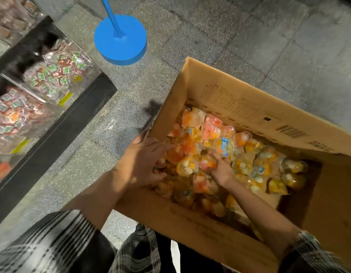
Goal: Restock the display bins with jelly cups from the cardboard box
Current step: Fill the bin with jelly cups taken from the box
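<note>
Head view: both hands are down in the cardboard box (210,91) on the floor, gathering jelly cups (247,164). The left hand (145,160) is spread and cupped against the pile at the box's left wall, probably to corral a bunch. The right hand (222,168) has its fingers curled around a couple of cups. The display bins (58,73), off to the left, are blurry and partly cut off, and the fingertips are buried in cups.
</note>
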The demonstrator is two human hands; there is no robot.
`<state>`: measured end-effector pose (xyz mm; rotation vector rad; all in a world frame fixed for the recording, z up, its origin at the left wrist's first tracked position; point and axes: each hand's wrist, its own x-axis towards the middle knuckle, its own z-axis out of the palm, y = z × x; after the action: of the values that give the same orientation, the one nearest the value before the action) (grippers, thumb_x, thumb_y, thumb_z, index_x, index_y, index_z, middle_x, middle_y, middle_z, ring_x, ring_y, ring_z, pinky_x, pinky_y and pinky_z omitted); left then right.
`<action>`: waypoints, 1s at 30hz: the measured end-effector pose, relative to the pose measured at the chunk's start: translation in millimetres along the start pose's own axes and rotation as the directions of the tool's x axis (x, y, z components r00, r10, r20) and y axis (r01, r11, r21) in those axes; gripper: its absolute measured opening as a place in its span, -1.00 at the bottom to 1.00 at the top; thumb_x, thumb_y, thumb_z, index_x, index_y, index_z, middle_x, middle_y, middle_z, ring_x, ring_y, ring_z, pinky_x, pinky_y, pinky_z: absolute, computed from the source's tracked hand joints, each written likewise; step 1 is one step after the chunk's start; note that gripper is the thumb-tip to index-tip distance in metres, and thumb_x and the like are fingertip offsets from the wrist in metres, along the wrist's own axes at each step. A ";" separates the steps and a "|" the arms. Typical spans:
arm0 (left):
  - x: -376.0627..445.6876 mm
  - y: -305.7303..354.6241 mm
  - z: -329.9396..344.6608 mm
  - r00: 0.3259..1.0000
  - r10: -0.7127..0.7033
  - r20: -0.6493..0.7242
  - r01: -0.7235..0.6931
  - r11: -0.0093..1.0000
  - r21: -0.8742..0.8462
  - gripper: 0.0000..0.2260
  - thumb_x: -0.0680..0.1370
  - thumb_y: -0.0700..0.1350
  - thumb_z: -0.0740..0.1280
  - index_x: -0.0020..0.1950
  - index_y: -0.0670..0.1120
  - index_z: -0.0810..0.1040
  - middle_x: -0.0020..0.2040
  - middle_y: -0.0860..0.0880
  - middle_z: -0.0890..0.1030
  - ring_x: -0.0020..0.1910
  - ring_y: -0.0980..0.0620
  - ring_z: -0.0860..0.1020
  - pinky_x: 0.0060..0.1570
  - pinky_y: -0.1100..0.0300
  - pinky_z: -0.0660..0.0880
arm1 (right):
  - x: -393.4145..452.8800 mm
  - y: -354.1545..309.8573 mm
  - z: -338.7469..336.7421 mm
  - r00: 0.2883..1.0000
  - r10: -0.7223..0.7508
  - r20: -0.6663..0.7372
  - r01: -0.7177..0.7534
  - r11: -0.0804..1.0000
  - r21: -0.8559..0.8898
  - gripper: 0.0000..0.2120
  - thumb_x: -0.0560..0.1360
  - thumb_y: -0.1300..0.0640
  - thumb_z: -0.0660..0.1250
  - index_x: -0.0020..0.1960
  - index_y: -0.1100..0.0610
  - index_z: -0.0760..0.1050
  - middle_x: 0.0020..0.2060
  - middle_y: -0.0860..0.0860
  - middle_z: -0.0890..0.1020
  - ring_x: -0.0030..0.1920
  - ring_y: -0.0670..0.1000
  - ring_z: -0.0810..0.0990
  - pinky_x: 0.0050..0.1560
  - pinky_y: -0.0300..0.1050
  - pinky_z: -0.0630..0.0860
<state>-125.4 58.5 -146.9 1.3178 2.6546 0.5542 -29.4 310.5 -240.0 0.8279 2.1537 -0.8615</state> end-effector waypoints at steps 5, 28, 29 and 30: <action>-0.7 3.3 -4.4 0.997 0.029 0.074 -0.035 0.996 0.078 -0.26 0.24 0.37 0.28 0.33 0.01 0.42 0.05 0.06 0.63 0.08 0.01 0.56 0.30 0.08 0.23 | -22.3 -2.8 -22.3 0.999 -0.009 0.040 -0.011 0.878 0.478 -0.49 0.53 0.24 0.33 0.42 0.01 0.29 0.29 0.13 0.47 0.05 0.10 0.59 -0.02 -0.07 0.56; -4.7 3.2 -0.5 0.998 0.051 -0.039 -0.048 0.996 0.069 -0.30 0.24 0.38 0.21 0.19 -0.06 0.52 -0.12 0.05 0.66 0.02 0.01 0.56 0.26 -0.04 0.38 | -27.3 19.1 54.6 0.979 -0.038 0.202 0.116 0.914 -0.388 -0.27 0.40 0.17 0.44 0.44 0.15 0.13 0.38 0.13 0.31 0.36 0.19 0.33 0.27 0.03 0.41; -4.7 2.5 -0.3 0.997 0.054 -0.049 -0.050 0.996 0.071 -0.31 0.24 0.38 0.21 0.20 -0.05 0.51 -0.11 0.05 0.67 0.02 0.01 0.55 0.24 -0.06 0.40 | -25.6 21.7 60.3 0.980 -0.051 0.193 0.125 0.909 -0.397 -0.24 0.37 0.12 0.48 0.43 0.12 0.13 0.39 0.11 0.28 0.37 0.17 0.31 0.26 0.03 0.42; -5.2 1.4 0.3 0.997 0.058 -0.058 -0.054 0.996 0.073 -0.32 0.25 0.37 0.24 0.20 -0.04 0.51 -0.11 0.05 0.67 0.02 0.02 0.54 0.23 -0.05 0.40 | -23.8 23.8 64.6 0.982 -0.074 0.172 0.142 0.894 -0.425 -0.26 0.37 0.07 0.48 0.41 0.09 0.14 0.38 0.10 0.28 0.36 0.16 0.32 0.22 0.03 0.43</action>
<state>-121.1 55.3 -146.9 1.4212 2.7166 0.5183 23.9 268.4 -266.2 0.4037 2.1529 -0.4440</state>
